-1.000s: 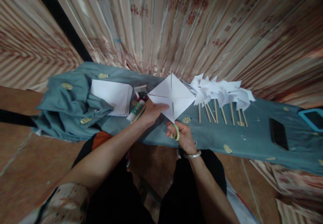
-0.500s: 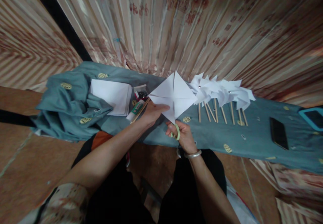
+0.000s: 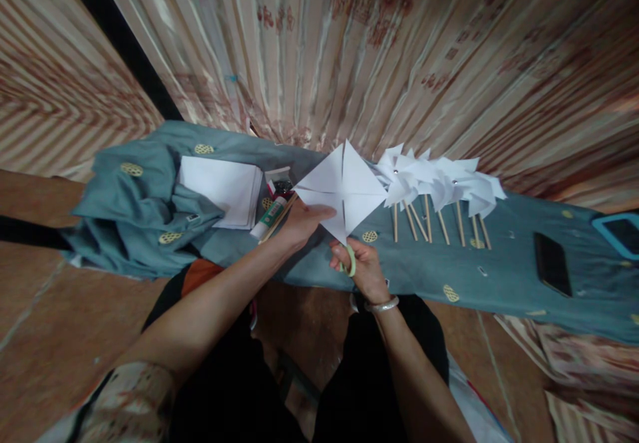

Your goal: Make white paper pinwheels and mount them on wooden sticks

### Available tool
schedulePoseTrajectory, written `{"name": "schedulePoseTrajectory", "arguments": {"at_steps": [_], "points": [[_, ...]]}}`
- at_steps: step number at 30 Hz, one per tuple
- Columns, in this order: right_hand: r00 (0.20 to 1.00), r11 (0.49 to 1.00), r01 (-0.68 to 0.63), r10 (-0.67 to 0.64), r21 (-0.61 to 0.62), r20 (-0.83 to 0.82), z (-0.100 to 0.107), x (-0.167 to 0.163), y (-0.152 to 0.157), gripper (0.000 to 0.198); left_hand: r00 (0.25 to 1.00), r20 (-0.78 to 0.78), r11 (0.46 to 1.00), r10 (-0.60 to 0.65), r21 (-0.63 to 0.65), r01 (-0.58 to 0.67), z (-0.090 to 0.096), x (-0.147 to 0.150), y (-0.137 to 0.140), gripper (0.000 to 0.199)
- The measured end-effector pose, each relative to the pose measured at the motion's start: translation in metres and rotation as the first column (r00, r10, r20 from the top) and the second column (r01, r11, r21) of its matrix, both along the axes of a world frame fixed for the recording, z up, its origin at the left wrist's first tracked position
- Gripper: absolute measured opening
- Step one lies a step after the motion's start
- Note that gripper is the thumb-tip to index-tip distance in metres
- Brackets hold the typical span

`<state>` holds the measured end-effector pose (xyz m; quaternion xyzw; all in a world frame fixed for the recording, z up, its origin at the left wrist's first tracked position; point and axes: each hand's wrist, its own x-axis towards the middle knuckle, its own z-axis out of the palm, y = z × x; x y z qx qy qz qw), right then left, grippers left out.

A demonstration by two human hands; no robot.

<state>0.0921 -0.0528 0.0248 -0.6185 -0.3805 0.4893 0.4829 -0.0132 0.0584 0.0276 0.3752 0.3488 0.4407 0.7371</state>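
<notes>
A white paper square (image 3: 363, 193), turned corner-down, has slits running along its diagonals toward the middle. My left hand (image 3: 303, 225) grips its lower left side, thumb lying on top of the paper. Just below the bottom corner, my right hand (image 3: 362, 267) is closed around scissors (image 3: 351, 261) with light green handles; their blades are hidden by the paper and hand. To the right of the square lie several white paper pinwheels (image 3: 444, 180) on wooden sticks, overlapping in a row. A glue stick (image 3: 269, 218) rests beside my left hand.
A stack of white paper (image 3: 219, 190) lies at the left on the grey-green cloth (image 3: 309, 270). A small open box of pins (image 3: 280, 185) stands behind the glue stick. Farther right are a dark phone (image 3: 552, 263) and a blue-framed device (image 3: 619, 233). A curtain (image 3: 309, 50) hangs behind.
Almost nothing differs. My right hand and the scissors have shifted very slightly to the right, while my left hand keeps the paper in place.
</notes>
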Motion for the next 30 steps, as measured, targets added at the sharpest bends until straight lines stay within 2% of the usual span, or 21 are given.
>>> {"name": "schedulePoseTrajectory", "arguments": {"at_steps": [30], "points": [[0.996,1.0,-0.005,0.004,0.013,0.086,-0.0006,0.0011,-0.0002,0.05,1.0,-0.002,1.0,-0.011,-0.019,0.011,0.0012,-0.0006,-0.002,0.021]]}}
